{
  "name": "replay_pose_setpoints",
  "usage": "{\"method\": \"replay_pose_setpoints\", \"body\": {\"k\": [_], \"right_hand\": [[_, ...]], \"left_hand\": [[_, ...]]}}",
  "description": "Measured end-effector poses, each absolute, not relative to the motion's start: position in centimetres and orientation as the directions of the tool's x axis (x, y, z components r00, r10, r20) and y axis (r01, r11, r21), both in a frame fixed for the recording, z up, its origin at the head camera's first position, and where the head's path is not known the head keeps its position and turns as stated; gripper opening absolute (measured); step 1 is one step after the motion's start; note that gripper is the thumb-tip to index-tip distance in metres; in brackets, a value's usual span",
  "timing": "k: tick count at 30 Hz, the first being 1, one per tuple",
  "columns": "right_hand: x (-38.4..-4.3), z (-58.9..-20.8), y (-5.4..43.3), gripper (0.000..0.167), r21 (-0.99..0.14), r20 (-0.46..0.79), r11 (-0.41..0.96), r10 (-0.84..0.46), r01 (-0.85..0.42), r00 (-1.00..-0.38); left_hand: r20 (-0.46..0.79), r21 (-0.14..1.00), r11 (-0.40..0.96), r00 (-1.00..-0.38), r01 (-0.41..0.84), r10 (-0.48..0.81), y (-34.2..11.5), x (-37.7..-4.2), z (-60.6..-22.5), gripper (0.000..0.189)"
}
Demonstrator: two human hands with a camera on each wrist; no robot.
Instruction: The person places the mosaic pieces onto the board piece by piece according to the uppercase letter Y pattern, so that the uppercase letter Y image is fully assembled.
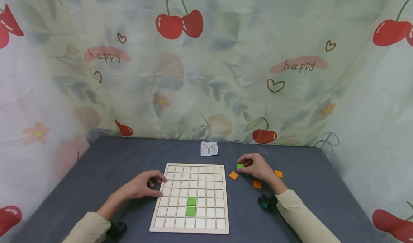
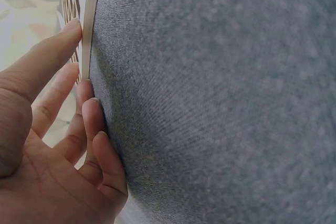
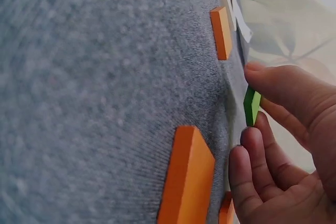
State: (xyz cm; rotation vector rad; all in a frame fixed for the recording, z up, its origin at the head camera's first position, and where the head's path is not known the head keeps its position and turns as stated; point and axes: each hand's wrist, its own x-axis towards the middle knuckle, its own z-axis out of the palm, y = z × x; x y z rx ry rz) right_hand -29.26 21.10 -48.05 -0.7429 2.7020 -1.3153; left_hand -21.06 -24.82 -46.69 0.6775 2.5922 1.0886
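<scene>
A cream grid board (image 1: 174, 201) lies on the dark cloth, with two green square tiles (image 1: 191, 201) set one above the other in a lower-middle column. My left hand (image 1: 142, 185) rests at the board's left edge, its thumb and fingertips touching the rim, as the left wrist view also shows. To the right of the board, my right hand (image 1: 256, 166) pinches a green tile (image 3: 252, 106) between thumb and fingers. Near that hand lie orange tiles: one orange tile (image 1: 233, 175) beside the board, another (image 1: 257, 184) under the wrist, and a third (image 1: 279, 173) behind it.
A small printed pattern card (image 1: 209, 149) lies at the table's back, behind the board. Dark cloth (image 1: 129, 153) covers the table. A patterned curtain (image 1: 206, 74) hangs behind and on both sides. Black wrist devices (image 1: 267, 202) sit under the forearms.
</scene>
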Motion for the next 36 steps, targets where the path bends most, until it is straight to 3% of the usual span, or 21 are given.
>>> {"method": "replay_pose_setpoints", "body": {"k": [14,36], "right_hand": [[-28.5,-47.7,21.1,0.033,-0.781,0.151,0.503,-0.421,-0.369,-0.894],[-26.6,-46.5,20.2,0.028,-0.872,0.16,0.311,-0.549,-0.378,-0.82]], "left_hand": [[-0.035,0.724,0.607,-0.861,0.328,0.507,-25.0,-21.1,-47.0,0.038],[-0.043,0.716,0.619,-0.864,0.323,0.501,-24.8,-21.0,-46.8,0.038]]}}
